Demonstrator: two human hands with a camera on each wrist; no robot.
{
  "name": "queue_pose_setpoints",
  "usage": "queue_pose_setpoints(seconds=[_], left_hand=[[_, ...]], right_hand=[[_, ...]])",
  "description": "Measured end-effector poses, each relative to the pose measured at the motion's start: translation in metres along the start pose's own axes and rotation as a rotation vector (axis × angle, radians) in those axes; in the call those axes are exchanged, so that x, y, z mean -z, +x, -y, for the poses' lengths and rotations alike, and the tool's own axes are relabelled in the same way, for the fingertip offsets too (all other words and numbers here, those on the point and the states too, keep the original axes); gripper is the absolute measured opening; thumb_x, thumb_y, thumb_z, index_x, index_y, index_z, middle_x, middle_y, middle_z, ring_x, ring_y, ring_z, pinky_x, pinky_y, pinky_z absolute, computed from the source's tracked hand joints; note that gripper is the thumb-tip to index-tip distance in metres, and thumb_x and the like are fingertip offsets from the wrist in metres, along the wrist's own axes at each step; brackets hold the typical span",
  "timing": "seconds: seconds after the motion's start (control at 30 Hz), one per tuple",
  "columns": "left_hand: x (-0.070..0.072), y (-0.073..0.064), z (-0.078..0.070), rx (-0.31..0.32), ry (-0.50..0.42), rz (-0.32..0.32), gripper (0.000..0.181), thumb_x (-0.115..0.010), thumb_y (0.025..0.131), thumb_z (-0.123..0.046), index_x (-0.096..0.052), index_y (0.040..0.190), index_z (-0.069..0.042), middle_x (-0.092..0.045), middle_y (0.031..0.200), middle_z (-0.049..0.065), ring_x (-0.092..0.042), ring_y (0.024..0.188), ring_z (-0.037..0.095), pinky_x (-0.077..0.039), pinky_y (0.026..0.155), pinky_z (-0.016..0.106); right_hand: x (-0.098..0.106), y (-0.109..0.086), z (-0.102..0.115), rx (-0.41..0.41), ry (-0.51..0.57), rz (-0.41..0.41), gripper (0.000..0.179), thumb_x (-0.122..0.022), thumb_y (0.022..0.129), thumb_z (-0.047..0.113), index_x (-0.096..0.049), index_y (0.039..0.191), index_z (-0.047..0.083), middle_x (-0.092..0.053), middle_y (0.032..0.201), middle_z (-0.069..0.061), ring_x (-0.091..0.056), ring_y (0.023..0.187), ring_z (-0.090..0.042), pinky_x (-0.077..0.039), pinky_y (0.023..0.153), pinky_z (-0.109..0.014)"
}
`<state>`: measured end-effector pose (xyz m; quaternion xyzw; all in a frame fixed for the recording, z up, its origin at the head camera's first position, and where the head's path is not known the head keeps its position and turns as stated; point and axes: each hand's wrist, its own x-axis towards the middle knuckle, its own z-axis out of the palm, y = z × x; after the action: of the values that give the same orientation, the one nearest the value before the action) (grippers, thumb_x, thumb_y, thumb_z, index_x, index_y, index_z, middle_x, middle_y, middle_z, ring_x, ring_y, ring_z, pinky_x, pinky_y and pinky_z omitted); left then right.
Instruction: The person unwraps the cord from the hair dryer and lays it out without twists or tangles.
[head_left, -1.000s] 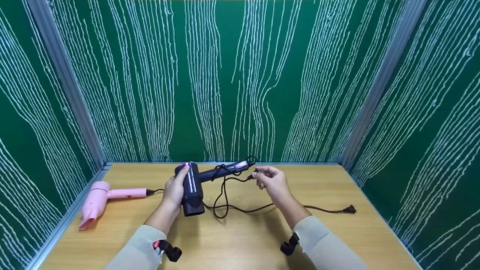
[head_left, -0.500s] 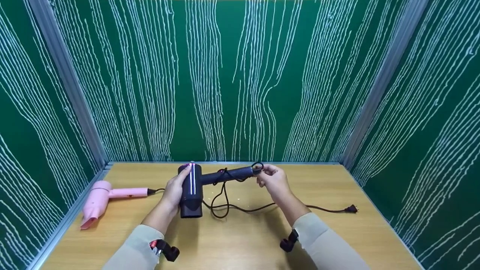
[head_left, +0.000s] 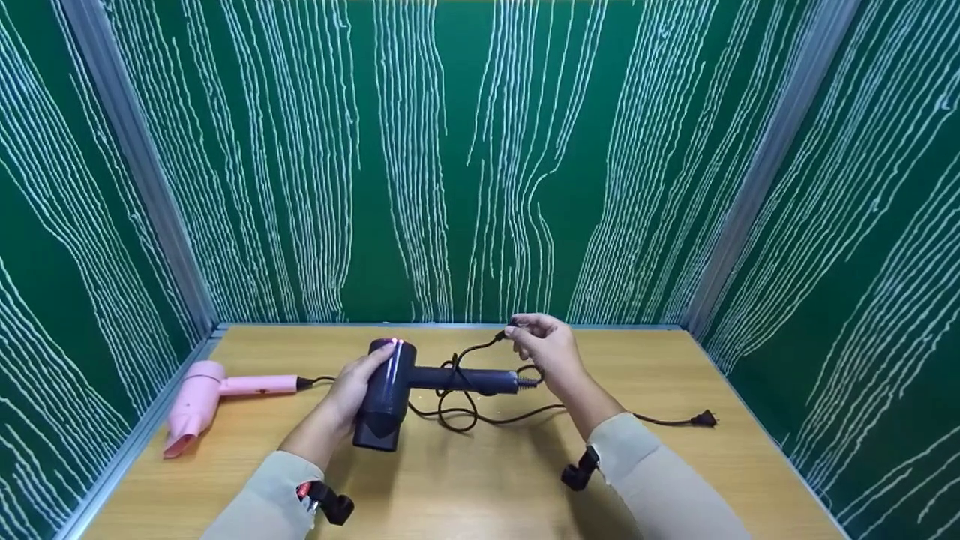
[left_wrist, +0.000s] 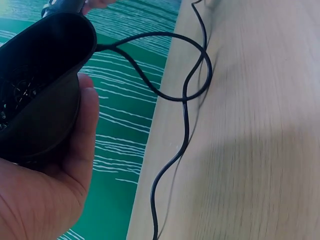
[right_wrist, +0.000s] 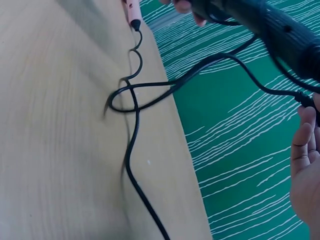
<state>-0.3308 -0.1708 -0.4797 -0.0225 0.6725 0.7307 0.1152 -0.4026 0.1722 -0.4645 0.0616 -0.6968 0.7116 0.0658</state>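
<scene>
In the head view, a dark hair dryer (head_left: 390,386) is held above the table, its handle (head_left: 465,379) pointing right. My left hand (head_left: 351,386) grips its body, thumb on the near side of the barrel. A black cord (right_wrist: 210,59) winds loosely round the handle and hangs in a loop below it. Above the handle's end, my right hand (head_left: 551,349) pinches the dark end (right_wrist: 304,99) of this cord, probably its plug, which the fingers partly hide. The left wrist view looks into the dryer's nozzle (left_wrist: 45,75).
A pink hair dryer (head_left: 193,405) lies on the left of the wooden table (head_left: 465,495). Its cord (head_left: 525,416) runs right, beneath the dark dryer, to a two-pin plug (head_left: 703,418). Green walls with white lines stand around the table's back and sides.
The cord's end has gone from below the dryer's handle, past its tip, to above it in my right hand. The handle has swung down to nearly level.
</scene>
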Motion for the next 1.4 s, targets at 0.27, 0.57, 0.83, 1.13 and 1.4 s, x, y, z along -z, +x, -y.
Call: queue_pose_setpoints(seconds=[0.27,0.57,0.83,1.13,1.4], left_hand=[[-0.003,0.002,0.003,-0.038,0.003,-0.012,0.07,-0.061,0.114,-0.057,-0.053,0.153,0.0,-0.074,0.109,0.011,-0.074,0.09,0.022,-0.064,0.077,0.034],[-0.007,0.007,0.008,-0.077,0.1,-0.087,0.07,-0.067,0.11,-0.058,-0.059,0.147,0.001,-0.076,0.11,0.012,-0.073,0.091,0.022,-0.062,0.078,0.034],[-0.01,0.008,0.011,-0.098,0.134,-0.158,0.068,-0.07,0.109,-0.057,-0.063,0.143,0.001,-0.075,0.112,0.014,-0.073,0.092,0.023,-0.061,0.079,0.033],[-0.012,0.012,0.015,-0.113,0.134,-0.191,0.065,-0.073,0.108,-0.055,-0.063,0.137,0.002,-0.075,0.107,0.016,-0.074,0.086,0.024,-0.063,0.072,0.035],[-0.009,0.013,0.016,-0.089,0.179,-0.237,0.078,-0.069,0.107,-0.065,-0.059,0.146,0.002,-0.073,0.125,0.021,-0.074,0.103,0.028,-0.063,0.086,0.036]], right_hand=[[0.003,0.0,0.013,0.039,-0.071,0.02,0.025,-0.084,0.103,0.011,-0.08,0.127,0.007,-0.076,0.094,-0.007,-0.068,0.08,-0.02,-0.058,0.07,-0.025],[0.002,0.002,0.026,0.125,-0.004,0.0,0.025,-0.084,0.102,0.007,-0.08,0.126,0.006,-0.078,0.089,-0.003,-0.068,0.078,-0.022,-0.057,0.066,-0.024],[-0.001,0.001,0.042,0.186,0.033,-0.016,0.024,-0.084,0.1,0.004,-0.081,0.124,0.005,-0.077,0.086,-0.001,-0.066,0.07,-0.015,-0.056,0.063,-0.024],[-0.005,-0.01,0.062,0.325,0.024,-0.006,0.023,-0.085,0.1,0.003,-0.083,0.123,0.006,-0.079,0.089,-0.002,-0.07,0.074,-0.015,-0.06,0.066,-0.025],[-0.009,-0.019,0.074,0.388,0.013,-0.005,0.024,-0.086,0.1,0.003,-0.083,0.124,0.005,-0.079,0.089,-0.001,-0.07,0.073,-0.013,-0.062,0.067,-0.03]])
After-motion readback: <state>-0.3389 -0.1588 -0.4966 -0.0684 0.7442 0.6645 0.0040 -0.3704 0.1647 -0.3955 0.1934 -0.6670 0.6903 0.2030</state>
